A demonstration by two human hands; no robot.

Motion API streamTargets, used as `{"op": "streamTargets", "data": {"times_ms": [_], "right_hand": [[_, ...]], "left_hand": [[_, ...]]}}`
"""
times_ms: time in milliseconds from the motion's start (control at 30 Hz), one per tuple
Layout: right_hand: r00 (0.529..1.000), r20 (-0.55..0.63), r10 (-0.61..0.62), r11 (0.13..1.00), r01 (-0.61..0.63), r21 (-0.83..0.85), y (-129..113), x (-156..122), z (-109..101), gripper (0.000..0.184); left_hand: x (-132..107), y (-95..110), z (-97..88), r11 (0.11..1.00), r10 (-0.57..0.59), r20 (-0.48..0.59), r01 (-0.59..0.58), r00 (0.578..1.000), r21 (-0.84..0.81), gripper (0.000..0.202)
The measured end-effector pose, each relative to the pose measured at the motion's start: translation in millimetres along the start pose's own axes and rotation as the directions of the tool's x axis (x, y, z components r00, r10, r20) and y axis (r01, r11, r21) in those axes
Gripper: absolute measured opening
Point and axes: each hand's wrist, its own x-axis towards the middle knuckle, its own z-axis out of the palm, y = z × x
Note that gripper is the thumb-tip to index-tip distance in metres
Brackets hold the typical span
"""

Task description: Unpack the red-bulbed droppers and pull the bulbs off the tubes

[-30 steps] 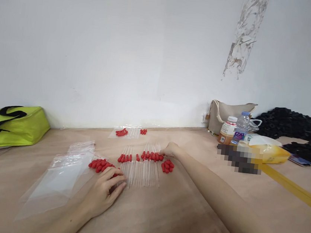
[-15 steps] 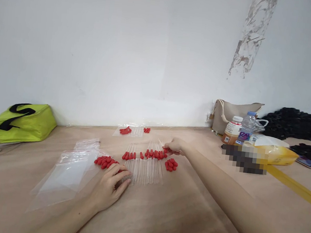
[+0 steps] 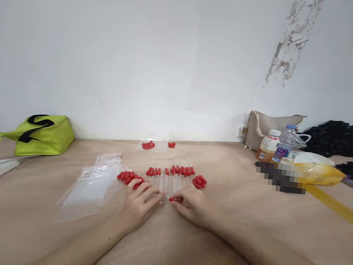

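My left hand is closed, thumb and fingertips pinching a thin clear glass dropper tube. My right hand pinches a small red rubber bulb at that tube's end; how far the tube goes in cannot be made out. Behind both hands lies a row of bare glass tubes. Beyond them, droppers with red bulbs lie side by side, tubes pointing away. Loose red bulbs are heaped beside my left fingers and behind my right hand.
Clear zip bags lie on the left, with a lime-green bag behind them. A bag of droppers rests near the wall. Bottles, a yellow tissue pack and a beige bag stand at the right.
My right hand has come back from the far dropper row to meet my left hand, now holding a red bulb. The left has lifted a glass tube toward it.
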Motion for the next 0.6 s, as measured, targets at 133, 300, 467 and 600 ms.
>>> {"op": "streamTargets", "data": {"times_ms": [133, 300, 467, 600], "right_hand": [[0.974, -0.053, -0.218, 0.968, 0.209, -0.140, 4.6, -6.4, 14.1, 0.018], [0.959, -0.147, -0.242, 0.931, 0.187, -0.314, 5.9, -7.6, 18.2, 0.018], [0.944, -0.171, -0.281, 0.881, 0.183, -0.437, 1.4, -8.7, 12.2, 0.011], [0.946, -0.153, -0.286, 0.873, 0.192, -0.448, -0.3, -10.3, 8.5, 0.014]], "left_hand": [[-3.8, 2.1, 3.3, 0.999, 0.039, 0.064, -0.040, 0.997, 0.008, 0.024], [-6.7, 2.6, 10.9, 1.000, -0.004, -0.014, 0.003, 1.000, -0.019, 0.009], [-5.0, 6.2, 7.6, 0.999, 0.016, 0.031, -0.015, 0.999, -0.031, 0.010], [-4.0, 6.9, 4.8, 0.998, 0.029, 0.039, -0.027, 0.999, -0.048, 0.012]]}}
